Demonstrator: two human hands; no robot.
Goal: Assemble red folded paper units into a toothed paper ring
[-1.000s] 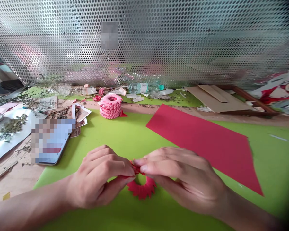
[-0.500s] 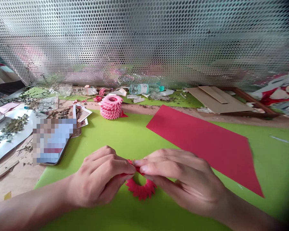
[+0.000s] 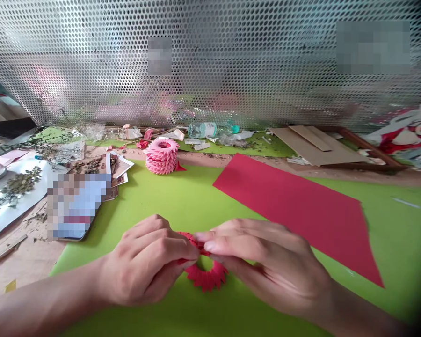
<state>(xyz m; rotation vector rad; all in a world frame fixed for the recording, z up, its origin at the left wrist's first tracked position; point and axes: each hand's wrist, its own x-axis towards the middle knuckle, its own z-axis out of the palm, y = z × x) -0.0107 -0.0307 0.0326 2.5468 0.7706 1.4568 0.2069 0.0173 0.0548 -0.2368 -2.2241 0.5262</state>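
Between my hands is a red folded-paper ring point(image 3: 207, 278) with a pointed, toothed outer edge, just above or on the green mat. My left hand point(image 3: 149, 262) pinches its left side with thumb and fingers. On the upper right, the fingertips of my right hand point(image 3: 266, 262) press together on the same ring. My fingers cover much of the ring's upper part and sides. Beyond them stands a pink stack of folded-paper rings point(image 3: 162, 157), with a small red paper piece point(image 3: 181, 166) at its right foot.
A large red paper sheet point(image 3: 298, 215) lies on the green mat point(image 3: 154, 196) at right. At left are a phone point(image 3: 80, 206) and some cards. A plastic bottle point(image 3: 210, 129), cardboard pieces point(image 3: 319, 145) and scraps line the back, before a perforated metal panel point(image 3: 210, 61).
My left fingers have slid slightly downward and right along the ring, showing more of its upper left edge. My right hand stays almost still.
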